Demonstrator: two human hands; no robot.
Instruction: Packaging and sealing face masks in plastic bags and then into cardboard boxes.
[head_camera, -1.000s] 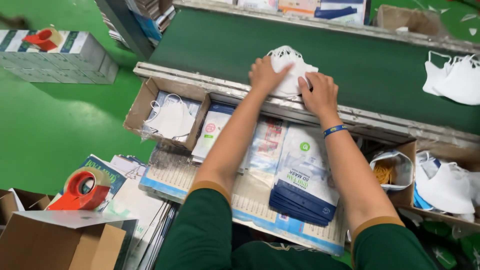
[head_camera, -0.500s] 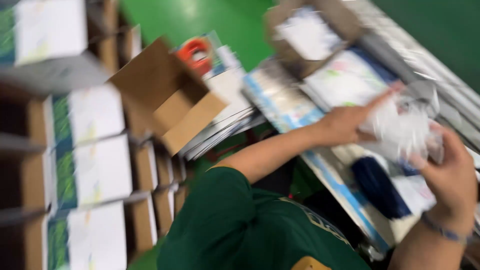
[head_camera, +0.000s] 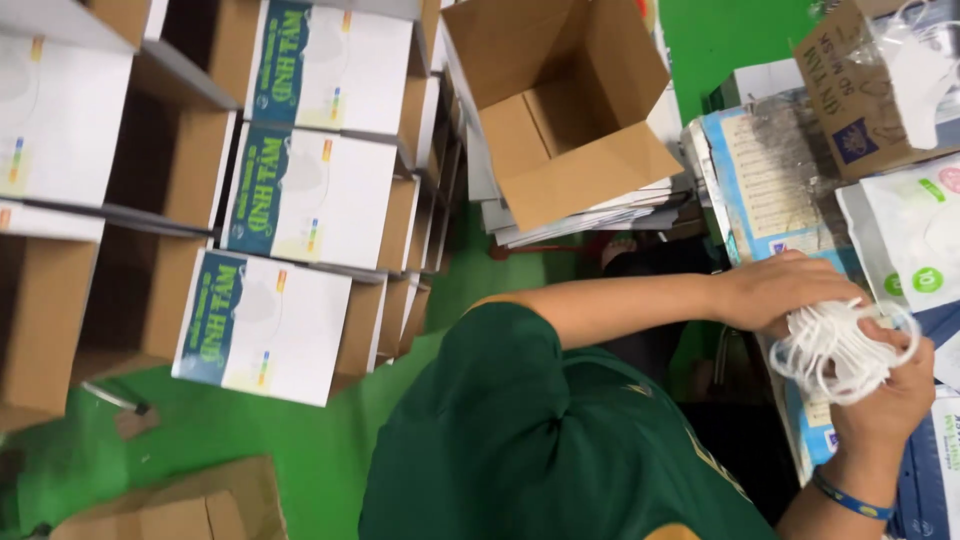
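I see lower right | left hand (head_camera: 775, 290) over, right hand (head_camera: 895, 385) under masks (head_camera: 835, 350) | both sets of fingers clamped on stack | open box (head_camera: 560, 110) up-left.

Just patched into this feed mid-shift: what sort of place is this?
Probably a packing station in a mask factory. Both hands, left hand and right hand, grip a bundle of white masks; stacked printed cartons and an open box stand on the green floor.

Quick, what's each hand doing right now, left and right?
Left hand: closed over the top of the bunch of white masks.
Right hand: closed around the same bunch of white masks from below.
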